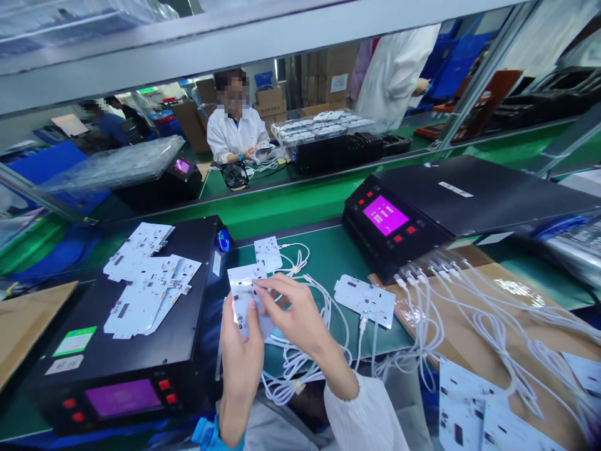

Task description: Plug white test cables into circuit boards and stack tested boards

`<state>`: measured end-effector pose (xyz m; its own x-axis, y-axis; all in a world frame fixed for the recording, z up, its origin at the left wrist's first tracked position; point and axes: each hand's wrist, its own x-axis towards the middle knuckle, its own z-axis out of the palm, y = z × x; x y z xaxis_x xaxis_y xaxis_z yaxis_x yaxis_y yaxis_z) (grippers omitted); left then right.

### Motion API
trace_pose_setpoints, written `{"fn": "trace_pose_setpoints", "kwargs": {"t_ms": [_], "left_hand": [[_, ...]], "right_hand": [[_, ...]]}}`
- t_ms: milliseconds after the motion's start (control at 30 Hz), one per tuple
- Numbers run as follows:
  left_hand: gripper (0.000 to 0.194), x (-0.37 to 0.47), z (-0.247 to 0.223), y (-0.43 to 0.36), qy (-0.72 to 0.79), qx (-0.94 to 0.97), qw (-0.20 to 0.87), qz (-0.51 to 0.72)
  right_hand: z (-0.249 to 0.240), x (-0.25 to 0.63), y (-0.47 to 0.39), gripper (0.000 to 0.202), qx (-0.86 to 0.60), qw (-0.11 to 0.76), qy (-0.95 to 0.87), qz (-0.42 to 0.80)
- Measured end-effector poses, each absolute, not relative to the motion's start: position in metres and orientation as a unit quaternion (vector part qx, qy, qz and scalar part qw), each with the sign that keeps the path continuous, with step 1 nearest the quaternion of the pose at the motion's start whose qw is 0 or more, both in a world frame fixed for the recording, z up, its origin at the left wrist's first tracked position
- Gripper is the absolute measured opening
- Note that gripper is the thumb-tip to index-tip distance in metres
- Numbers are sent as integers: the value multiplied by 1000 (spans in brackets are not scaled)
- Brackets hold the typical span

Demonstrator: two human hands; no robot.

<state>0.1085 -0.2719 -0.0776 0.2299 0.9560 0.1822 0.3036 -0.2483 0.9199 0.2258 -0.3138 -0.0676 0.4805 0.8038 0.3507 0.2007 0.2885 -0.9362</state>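
Head camera looks forward and down, close over the workbench (338,257)

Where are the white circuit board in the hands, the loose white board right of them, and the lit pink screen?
white circuit board (240,289): head view, upper face above the thumb.
loose white board (366,301): head view, centre of face.
lit pink screen (385,215): head view, screen centre.

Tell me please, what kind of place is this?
Probably an electronics assembly line in a factory: white circuit boards piled on a black tester, bundled white cables, a green conveyor belt, and a white-coated co-worker opposite.
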Motion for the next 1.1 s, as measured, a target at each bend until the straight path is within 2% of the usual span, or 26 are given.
{"fn": "trace_pose_setpoints", "kwargs": {"t_ms": [100, 267, 467, 1100], "left_hand": [[55, 109, -77, -272, 471, 681, 396, 397], [55, 107, -80, -273, 471, 669, 436, 376], [53, 106, -79, -275, 462, 657, 466, 372], [33, 100, -84, -267, 399, 763, 409, 302]], "right_hand": [[-71, 216, -314, 27, -562, 652, -486, 151], [-71, 208, -315, 20, -580, 643, -490, 100], [-66, 207, -316, 14, -590, 629, -498, 95], [-70, 205, -313, 17, -586, 592, -552, 45]]}}
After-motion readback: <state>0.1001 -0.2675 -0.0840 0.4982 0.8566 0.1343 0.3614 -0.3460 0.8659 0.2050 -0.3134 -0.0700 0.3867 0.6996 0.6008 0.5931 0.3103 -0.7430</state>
